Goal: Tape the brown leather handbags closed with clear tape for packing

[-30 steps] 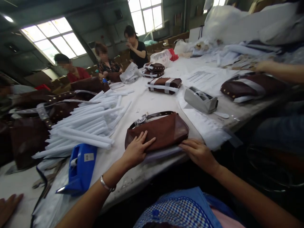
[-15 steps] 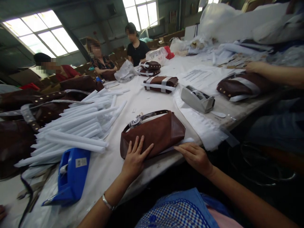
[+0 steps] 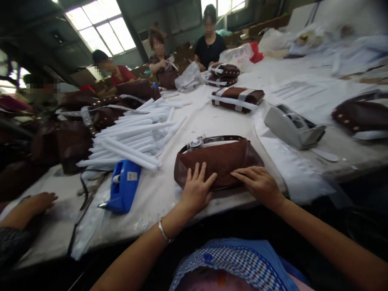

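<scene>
A brown bag point(image 3: 222, 161) lay on the counter point(image 3: 212, 123), the left hand point(image 3: 196, 194) against its front, fingers spread, the right hand point(image 3: 263, 186) touching too, fingers together, any pinch unclear; apparently it was being steadied, and the next move likely called for even pressure

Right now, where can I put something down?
White table, bare but for small scraps, lies between the front brown bag and the white-banded bag behind. Another patch lies between the front bag and the blue tape dispenser. Farther left is crowded: white rolls, heaped bags.
</scene>
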The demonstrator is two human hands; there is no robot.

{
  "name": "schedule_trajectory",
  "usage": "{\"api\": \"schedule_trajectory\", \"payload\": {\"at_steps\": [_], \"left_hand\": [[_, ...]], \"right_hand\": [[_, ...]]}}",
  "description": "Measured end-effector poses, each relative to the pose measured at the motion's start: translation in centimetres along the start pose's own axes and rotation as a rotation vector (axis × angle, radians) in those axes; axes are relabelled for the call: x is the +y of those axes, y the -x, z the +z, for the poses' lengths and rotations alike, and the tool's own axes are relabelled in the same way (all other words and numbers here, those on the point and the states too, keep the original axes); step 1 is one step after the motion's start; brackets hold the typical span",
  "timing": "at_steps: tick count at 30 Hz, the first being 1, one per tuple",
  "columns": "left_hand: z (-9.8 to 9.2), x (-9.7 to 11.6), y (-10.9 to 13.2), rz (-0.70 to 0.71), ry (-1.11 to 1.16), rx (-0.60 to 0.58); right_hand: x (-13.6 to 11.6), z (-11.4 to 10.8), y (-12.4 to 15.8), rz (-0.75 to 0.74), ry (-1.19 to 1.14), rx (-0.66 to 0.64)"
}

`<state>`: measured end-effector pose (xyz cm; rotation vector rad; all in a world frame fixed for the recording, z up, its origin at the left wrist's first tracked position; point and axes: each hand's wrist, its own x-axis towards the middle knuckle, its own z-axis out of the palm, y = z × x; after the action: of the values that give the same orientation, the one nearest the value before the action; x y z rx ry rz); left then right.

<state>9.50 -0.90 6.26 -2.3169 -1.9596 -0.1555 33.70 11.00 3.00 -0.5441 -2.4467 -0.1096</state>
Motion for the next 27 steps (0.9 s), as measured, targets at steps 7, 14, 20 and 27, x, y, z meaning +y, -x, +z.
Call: {"api": "schedule_trajectory", "payload": {"at_steps": [7, 14, 20, 27], "left_hand": [[2.7, 2.4, -0.9, -0.036, -0.111, 0.14], [4.8, 2.0, -0.1, 0.005, -0.053, 0.227], [4.9, 1.9, -0.1, 0.014, -0.051, 0.237], [4.9, 1.9, -0.1, 0.025, -0.073, 0.245]], "right_hand": [[0.7, 0.7, -0.1, -0.085, -0.068, 0.125], [-1.9, -1.1, 3.0, 0.06, -0.226, 0.086], [-4.6, -1.4, 4.5, 1.233, -1.081, -0.092], [-4.1, -2.5, 1.4, 1.451, -1.609, 0.031]]}}
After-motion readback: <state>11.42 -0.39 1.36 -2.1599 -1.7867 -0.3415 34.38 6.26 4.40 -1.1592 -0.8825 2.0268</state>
